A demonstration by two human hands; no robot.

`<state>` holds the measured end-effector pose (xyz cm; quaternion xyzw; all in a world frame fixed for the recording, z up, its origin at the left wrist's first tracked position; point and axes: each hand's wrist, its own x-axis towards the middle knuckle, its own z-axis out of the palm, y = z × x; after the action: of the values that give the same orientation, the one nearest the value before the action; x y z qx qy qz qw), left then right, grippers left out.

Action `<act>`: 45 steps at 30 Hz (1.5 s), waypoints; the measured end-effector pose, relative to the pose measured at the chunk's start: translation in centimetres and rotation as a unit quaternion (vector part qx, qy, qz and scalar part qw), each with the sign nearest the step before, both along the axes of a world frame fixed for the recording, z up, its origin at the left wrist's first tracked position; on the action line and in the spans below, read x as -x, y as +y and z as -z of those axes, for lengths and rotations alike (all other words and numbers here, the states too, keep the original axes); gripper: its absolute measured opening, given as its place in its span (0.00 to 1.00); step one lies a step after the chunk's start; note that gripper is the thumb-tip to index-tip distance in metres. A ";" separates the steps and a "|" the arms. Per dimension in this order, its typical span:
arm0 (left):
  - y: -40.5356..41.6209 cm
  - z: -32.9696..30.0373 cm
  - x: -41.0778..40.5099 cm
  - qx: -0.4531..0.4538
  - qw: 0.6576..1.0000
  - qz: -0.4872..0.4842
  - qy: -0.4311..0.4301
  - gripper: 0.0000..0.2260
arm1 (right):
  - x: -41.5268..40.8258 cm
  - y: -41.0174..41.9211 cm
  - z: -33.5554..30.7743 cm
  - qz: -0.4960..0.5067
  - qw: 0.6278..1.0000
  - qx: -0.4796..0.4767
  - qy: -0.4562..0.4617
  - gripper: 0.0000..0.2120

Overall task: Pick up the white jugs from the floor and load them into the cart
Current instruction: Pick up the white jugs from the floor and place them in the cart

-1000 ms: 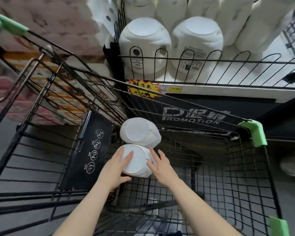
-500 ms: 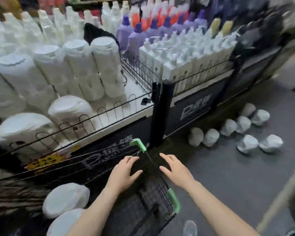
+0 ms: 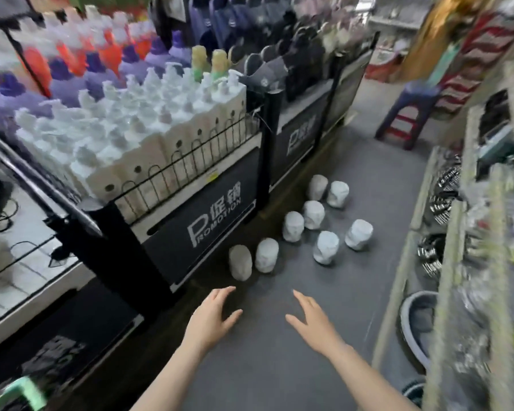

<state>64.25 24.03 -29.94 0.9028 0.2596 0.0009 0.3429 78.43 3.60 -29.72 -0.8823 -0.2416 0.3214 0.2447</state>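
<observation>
Reaching out over the grey floor (image 3: 279,366) with both hands empty: left hand (image 3: 209,320) and right hand (image 3: 313,321) each spread, fingers relaxed and apart, each grip wide and holding nothing. Heading, by the look of it, toward the white jugs (image 3: 312,226), eight of them standing loosely grouped on the floor along the foot of the black promotion stand (image 3: 214,215). Nearest pair, the near jug (image 3: 241,262) and its neighbour (image 3: 266,255), standing just beside each other, well ahead of the fingertips. Showing only a green corner of the cart (image 3: 21,393) at lower left. Judging the fetch step as under way; calling next for stooping lower and closing both palms round one jug's sides.
</observation>
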 end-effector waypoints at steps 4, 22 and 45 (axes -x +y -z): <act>-0.3 0.6 -9.0 -0.003 0.999 0.043 0.011 0.24 | -8.2 -2.2 1.2 0.077 0.997 -0.007 0.023 0.30; 3.2 3.0 -50.2 0.031 0.977 0.206 0.034 0.23 | -38.6 -4.1 5.3 0.390 0.912 -0.062 0.113 0.35; -10.5 41.6 -93.4 0.053 0.936 0.344 0.050 0.25 | -73.6 -11.5 42.0 0.388 0.917 -0.073 0.058 0.38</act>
<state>157.66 13.48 -71.52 0.9164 -0.0509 -0.1760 0.3559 152.03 -7.92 -71.76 -0.8662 0.1119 0.2336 0.4273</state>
